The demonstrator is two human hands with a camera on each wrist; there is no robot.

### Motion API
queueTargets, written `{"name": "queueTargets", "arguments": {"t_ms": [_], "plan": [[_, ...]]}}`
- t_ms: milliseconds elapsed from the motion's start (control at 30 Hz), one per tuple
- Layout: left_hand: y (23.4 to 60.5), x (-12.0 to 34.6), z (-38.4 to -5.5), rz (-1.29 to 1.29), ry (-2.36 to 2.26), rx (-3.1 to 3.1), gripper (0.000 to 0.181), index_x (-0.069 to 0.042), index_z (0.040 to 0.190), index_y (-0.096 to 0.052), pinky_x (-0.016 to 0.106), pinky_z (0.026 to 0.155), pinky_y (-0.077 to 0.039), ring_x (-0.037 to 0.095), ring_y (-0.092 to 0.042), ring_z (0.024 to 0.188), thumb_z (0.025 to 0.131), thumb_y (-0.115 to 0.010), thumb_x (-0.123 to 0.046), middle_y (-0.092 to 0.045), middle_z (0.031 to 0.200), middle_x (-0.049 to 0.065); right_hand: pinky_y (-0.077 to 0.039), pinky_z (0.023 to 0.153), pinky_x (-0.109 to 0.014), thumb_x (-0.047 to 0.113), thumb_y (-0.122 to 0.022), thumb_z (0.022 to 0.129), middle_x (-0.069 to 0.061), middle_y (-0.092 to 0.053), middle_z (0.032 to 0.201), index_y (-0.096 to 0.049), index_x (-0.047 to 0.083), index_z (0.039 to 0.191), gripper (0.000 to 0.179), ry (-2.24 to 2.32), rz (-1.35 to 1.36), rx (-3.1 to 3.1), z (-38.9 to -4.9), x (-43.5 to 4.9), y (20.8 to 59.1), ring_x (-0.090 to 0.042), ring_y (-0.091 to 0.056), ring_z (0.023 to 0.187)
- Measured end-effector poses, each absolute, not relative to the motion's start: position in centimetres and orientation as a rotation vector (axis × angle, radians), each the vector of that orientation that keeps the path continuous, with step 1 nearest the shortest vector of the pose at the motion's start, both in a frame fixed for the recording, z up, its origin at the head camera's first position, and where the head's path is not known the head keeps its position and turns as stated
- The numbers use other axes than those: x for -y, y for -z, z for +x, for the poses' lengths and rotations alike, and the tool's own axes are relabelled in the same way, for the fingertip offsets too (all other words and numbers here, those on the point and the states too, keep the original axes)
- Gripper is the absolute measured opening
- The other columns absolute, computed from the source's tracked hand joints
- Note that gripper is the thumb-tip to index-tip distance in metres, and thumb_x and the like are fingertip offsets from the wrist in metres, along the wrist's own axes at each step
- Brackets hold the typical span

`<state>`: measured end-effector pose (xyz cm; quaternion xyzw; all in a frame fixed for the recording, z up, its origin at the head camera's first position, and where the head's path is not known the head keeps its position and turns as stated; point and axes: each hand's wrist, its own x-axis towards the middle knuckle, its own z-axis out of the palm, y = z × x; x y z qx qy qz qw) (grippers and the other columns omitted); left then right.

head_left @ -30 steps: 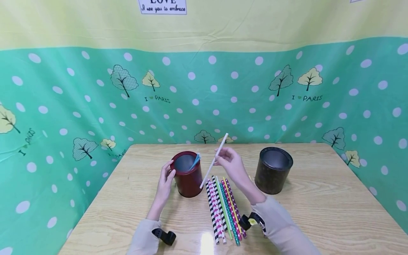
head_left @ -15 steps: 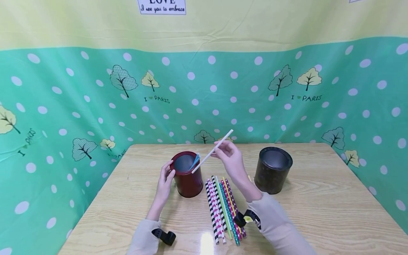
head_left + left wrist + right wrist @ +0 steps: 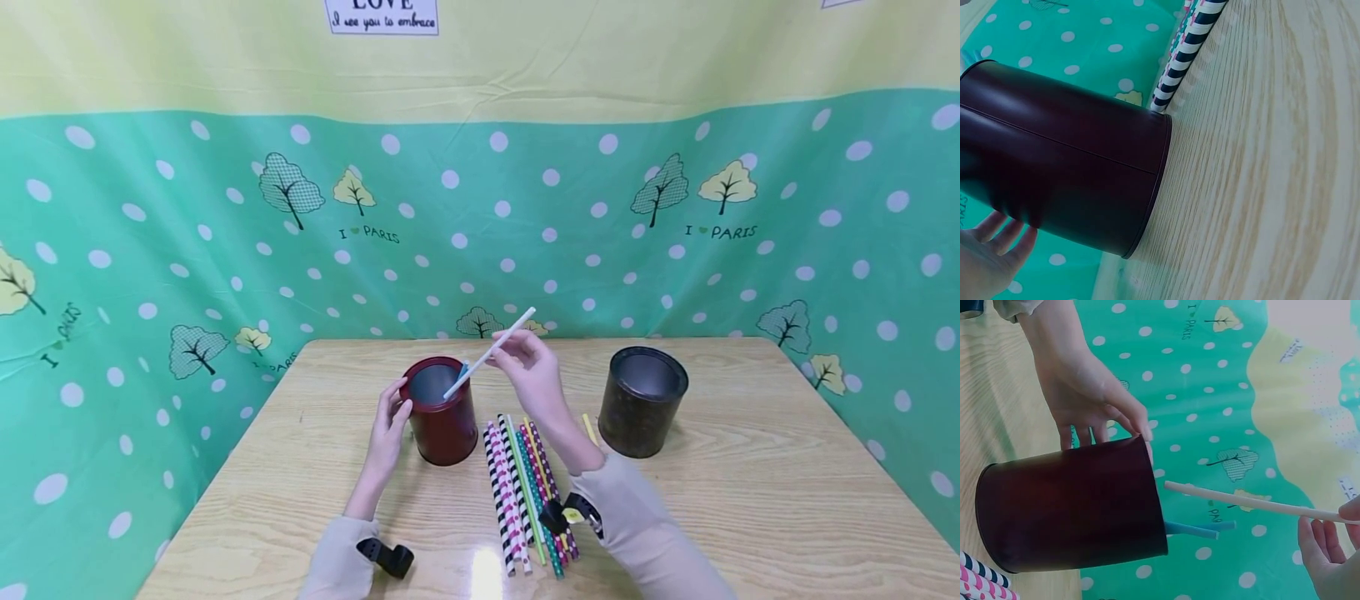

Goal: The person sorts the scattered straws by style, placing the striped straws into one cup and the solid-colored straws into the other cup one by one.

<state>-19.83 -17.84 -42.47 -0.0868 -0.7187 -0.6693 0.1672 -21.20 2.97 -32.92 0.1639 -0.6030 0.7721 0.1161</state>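
A dark red can [image 3: 446, 433] stands upright on the wooden table. My left hand [image 3: 388, 425] holds its left side, thumb and fingertips at the rim in the head view. Blue straws [image 3: 1194, 529] poke out of its mouth in the right wrist view. Above the rim, my right hand [image 3: 534, 371] pinches a white straw [image 3: 1241, 500] towards its upper end. The straw slants, with its lower tip overlapping the can's opening in the head view and just outside the mouth in the right wrist view.
Several patterned and plain straws [image 3: 517, 492] lie side by side right of the red can, below the right forearm. A black can [image 3: 642, 417] stands further right, with a yellow straw [image 3: 590, 429] beside it. A green dotted curtain [image 3: 480, 208] hangs behind the table.
The right hand has carried the white straw up and left, bringing its lower tip from beside the red can to over its opening. The left hand stays on the can.
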Motion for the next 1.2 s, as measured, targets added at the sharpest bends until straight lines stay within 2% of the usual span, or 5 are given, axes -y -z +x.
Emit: {"name": "queueTargets", "arguments": {"t_ms": [367,533,667,967,1200], "plan": [[42.6,17.8,-19.9,-0.250,1.920,2.022,0.039,0.006,0.129,-0.031,0.012,0.083,-0.036,0.016,-0.044,0.102,0.091,-0.039,0.001,-0.042,0.118,0.030,-0.050,0.077,-0.030,-0.007,-0.059,0.078,-0.020,-0.059,0.092,-0.057,-0.009,0.098,0.020,-2.176,0.542,1.809,-21.8,-2.2,33.7,-0.013,-0.058,0.080],[42.6,17.8,-20.0,-0.258,1.929,2.011,0.039,0.006,0.129,-0.031,0.012,0.083,-0.036,0.021,-0.043,0.103,0.091,-0.039,0.002,-0.041,0.118,0.030,-0.050,0.077,-0.028,-0.007,-0.060,0.078,-0.020,-0.059,0.092,-0.058,-0.007,0.098,0.021,-2.161,0.553,1.832,-21.9,-2.1,33.9,-0.016,-0.059,0.082],[42.6,17.7,-20.0,-0.261,1.923,2.011,0.038,0.006,0.128,-0.031,0.012,0.083,-0.036,0.018,-0.044,0.102,0.091,-0.038,0.002,-0.041,0.117,0.030,-0.049,0.078,-0.028,-0.005,-0.060,0.079,-0.018,-0.059,0.092,-0.059,-0.005,0.100,0.022,-2.140,0.527,1.880,-21.8,-2.4,34.0,-0.020,-0.059,0.084],[42.7,17.7,-20.0,-0.249,1.902,2.014,0.037,0.006,0.127,-0.033,0.012,0.082,-0.037,0.001,-0.046,0.096,0.091,-0.039,0.002,-0.045,0.107,0.003,-0.050,0.075,-0.026,-0.003,-0.061,0.078,-0.021,-0.059,0.095,-0.057,-0.004,0.103,0.025,-2.138,0.428,2.013,-21.4,-3.8,35.6,-0.018,-0.059,0.081],[42.6,17.7,-20.0,-0.245,1.901,2.017,0.038,0.006,0.128,-0.033,0.012,0.082,-0.037,0.000,-0.046,0.096,0.091,-0.039,0.001,-0.045,0.106,0.001,-0.050,0.073,-0.027,-0.003,-0.058,0.080,-0.016,-0.059,0.090,-0.057,-0.004,0.104,0.024,-2.094,0.356,2.173,-21.3,-5.3,37.8,-0.019,-0.059,0.080]]}}
